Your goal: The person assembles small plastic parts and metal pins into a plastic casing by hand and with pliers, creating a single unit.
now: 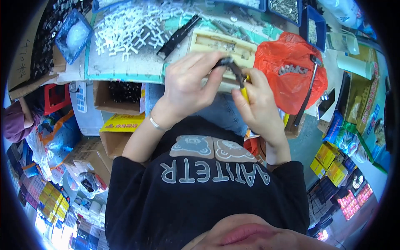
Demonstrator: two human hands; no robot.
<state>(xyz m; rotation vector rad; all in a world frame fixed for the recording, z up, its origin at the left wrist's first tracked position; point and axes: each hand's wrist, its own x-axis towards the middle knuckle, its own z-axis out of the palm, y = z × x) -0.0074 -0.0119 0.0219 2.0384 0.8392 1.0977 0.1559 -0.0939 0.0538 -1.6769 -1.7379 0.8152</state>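
In front of me, over the near edge of the workbench, my right hand [260, 98] is closed round yellow-handled pliers [244, 92]. Their dark jaws reach up and left toward a small black part [223, 62]. That part sits pinched between the thumb and fingers of my left hand [187, 81]. Jaws and part meet or overlap; I cannot tell whether the jaws grip it. Just beyond both hands lies a pale wooden tray [202, 40] with long compartments. Left of it, a long black strip [179, 36] rests slantwise on the bench.
White cross-shaped pieces [129, 31] are heaped at the far left, beside a blue bin [74, 35]. A red plastic bag [271, 54] holds small grey pieces, and a hammer [307, 91] lies across it. Blue bins of small parts [315, 29] line the back. Cardboard boxes [112, 143] stand below.
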